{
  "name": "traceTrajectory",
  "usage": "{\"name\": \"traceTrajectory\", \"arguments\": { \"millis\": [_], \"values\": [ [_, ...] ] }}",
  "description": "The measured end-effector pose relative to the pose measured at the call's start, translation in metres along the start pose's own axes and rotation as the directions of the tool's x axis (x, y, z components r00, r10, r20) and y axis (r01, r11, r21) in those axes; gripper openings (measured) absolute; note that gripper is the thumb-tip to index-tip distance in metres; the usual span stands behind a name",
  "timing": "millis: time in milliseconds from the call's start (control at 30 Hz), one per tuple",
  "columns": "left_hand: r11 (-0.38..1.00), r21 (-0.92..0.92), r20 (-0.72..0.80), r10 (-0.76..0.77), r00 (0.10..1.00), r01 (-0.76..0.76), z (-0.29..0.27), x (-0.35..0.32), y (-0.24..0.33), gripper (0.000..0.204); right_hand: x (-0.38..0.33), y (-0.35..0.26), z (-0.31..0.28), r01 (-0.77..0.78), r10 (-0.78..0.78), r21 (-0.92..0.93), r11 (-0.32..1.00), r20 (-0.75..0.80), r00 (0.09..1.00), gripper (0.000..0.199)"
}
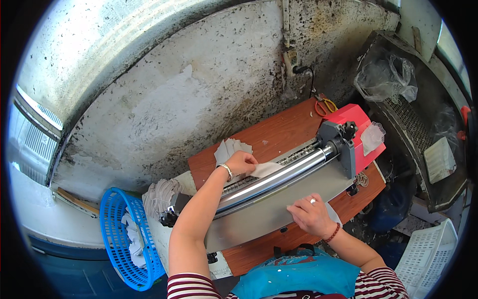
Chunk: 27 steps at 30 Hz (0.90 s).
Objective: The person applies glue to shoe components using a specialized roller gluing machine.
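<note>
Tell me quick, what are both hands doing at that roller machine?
Left hand pinching a white sheet at the chrome roller. Right hand flat on the grey tray. Nothing blocking.

Few packages show, and no signs or screens. At about two o'clock, a crumpled clear plastic bag [386, 75] lies on top of a dark metal cabinet [413, 119] by the wall. Just below it, toward three o'clock, a smaller clear plastic bag [372, 137] hangs against the red end housing [359, 130] of the roller machine. Farther toward three o'clock, a flat whitish rectangular pack [439, 159] rests tilted on the cabinet's lower ledge. Whether it bears a label cannot be told. No labels can be made out anywhere.
</note>
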State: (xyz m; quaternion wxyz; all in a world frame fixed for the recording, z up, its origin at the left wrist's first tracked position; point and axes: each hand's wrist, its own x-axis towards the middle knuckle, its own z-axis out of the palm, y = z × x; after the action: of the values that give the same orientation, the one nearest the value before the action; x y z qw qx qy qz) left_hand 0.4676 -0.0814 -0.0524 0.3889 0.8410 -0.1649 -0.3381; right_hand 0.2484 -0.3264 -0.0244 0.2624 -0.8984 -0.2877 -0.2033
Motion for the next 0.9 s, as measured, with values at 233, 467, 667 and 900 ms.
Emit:
{"name": "traceTrajectory", "arguments": {
  "millis": [233, 467, 667, 900],
  "values": [
    [0.99, 0.124, -0.592, 0.018, 0.806, 0.069, -0.045, 0.01, -0.031, 0.014, -0.028, -0.008, -0.013, -0.033, 0.033, 0.013, 0.999, 0.001, 0.999, 0.029],
    [0.515, 0.767, -0.516, 0.137, 0.846, 0.384, -0.044, 0.01, -0.067, 0.02, -0.034, -0.01, -0.006, -0.068, 0.069, 0.049, 0.996, -0.011, 0.998, 0.029],
    [0.594, 0.707, -0.235, -0.314, 0.92, 0.384, -0.031, 0.008, -0.046, 0.021, -0.033, -0.008, -0.008, -0.071, 0.074, 0.077, 0.994, -0.032, 0.997, 0.029],
    [0.583, 0.688, -0.321, -0.289, 0.902, 0.431, -0.033, -0.001, -0.053, 0.017, -0.061, -0.011, -0.016, -0.095, 0.105, 0.133, 0.987, -0.073, 0.992, 0.025]
  ]
}}
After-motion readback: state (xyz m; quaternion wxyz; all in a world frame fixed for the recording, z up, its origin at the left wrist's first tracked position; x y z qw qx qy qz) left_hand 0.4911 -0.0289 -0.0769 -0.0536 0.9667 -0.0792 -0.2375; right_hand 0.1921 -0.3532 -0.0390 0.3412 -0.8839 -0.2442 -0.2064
